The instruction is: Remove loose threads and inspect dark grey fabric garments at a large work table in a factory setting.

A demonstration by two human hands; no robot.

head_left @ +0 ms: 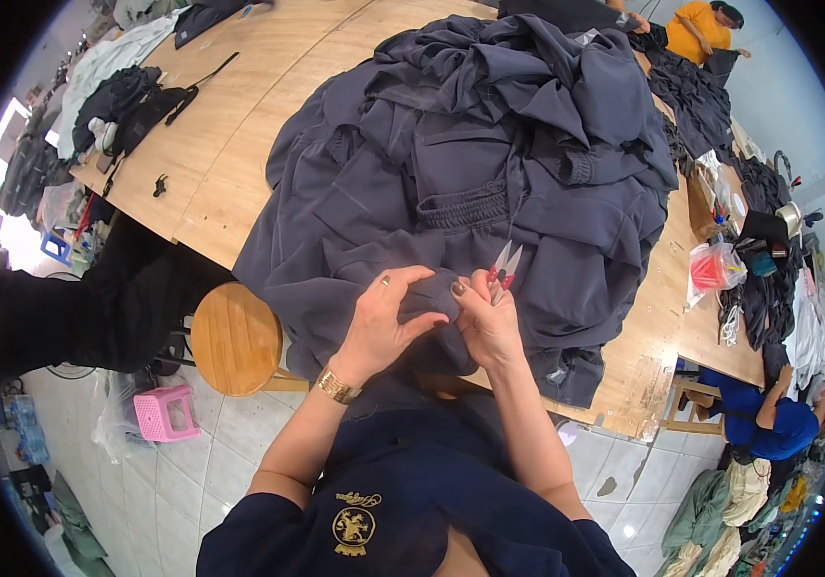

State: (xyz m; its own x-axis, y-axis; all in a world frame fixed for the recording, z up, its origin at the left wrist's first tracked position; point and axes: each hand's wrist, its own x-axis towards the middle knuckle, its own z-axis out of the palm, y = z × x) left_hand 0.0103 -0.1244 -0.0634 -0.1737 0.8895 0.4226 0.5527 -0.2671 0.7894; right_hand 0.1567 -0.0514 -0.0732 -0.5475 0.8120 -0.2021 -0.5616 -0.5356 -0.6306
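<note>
A large heap of dark grey garments (355, 207) lies on the table in front of me, with an elastic gathered waistband (465, 207) showing in its middle. My left hand (380, 322) rests at the near edge of the heap, its thumb and forefinger spread apart against a fold of cloth; its other fingers are partly hidden. Beside it, my right hand (487, 332) is closed around small thread snips (502, 267) with red handles, the pointed blades standing up away from me. My right thumb also meets the fold of cloth.
The plywood table (239, 144) reaches away on both sides. A round wooden stool (236, 338) stands at the left, near a pink plastic stool (167, 413). Black straps and cloth (138, 111) lie far left. Co-workers in orange (696, 34) and blue (773, 423) are at the right.
</note>
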